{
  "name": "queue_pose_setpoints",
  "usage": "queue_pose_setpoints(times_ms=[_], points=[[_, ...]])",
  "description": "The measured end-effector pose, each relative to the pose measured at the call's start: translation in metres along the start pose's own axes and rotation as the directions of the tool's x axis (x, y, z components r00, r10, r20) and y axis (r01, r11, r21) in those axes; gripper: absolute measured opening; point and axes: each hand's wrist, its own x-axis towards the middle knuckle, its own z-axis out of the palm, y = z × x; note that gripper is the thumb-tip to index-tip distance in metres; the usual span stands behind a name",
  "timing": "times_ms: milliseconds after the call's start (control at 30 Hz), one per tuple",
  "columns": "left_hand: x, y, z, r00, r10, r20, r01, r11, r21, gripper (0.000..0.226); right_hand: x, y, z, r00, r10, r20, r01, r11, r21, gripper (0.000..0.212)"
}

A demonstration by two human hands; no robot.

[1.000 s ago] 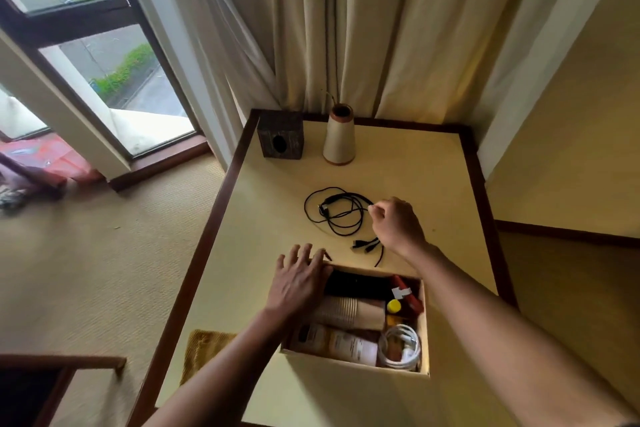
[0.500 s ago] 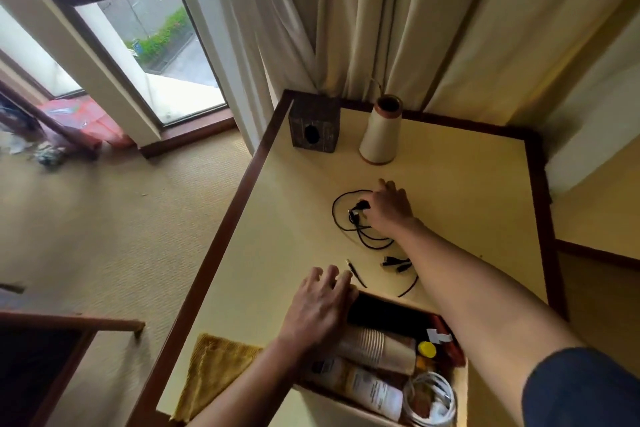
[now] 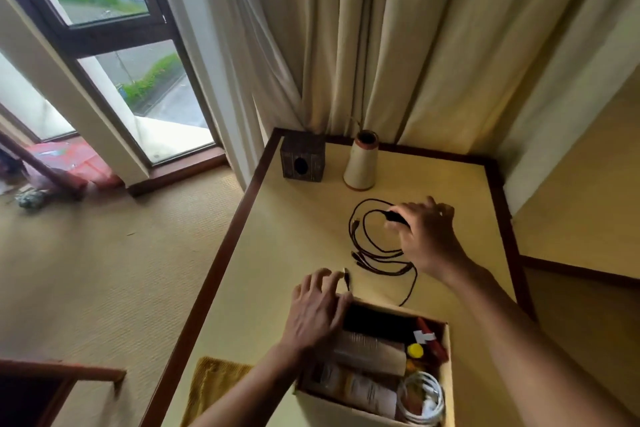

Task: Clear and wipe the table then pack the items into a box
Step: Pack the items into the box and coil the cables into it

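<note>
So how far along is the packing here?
Done: the box holds paper cups and a white cable. In hand: right hand pinches the black cable on the table; left hand rests on the box corner. Left: cable, dark cube, thread cone, yellow cloth.

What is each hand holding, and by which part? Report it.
The right hand grips the black cable by its thick dark part. The left hand holds nothing, resting on the box.

Bare left grip (image 3: 317, 312), bare right grip (image 3: 427, 236), forearms (image 3: 512, 329) bare to frame edge
</note>
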Motion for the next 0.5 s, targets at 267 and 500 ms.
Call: queue_pose_setpoints(times_ms=[267, 500], points=[[0.064, 0.096, -0.102, 0.998, 0.037, -0.053, -0.063, 0.744, -0.665, 0.063, -0.043, -0.023, -0.098, 0.999, -0.004, 0.042, -0.014, 0.909, 0.416, 0.01], [0.073, 0.108, -0.147, 0.974, 0.149, 0.172, 0.095, 0.423, -0.901, 0.024, -0.055, -0.018, -0.141, 0.967, 0.183, -0.176, -0.013, 0.728, 0.686, 0.013]])
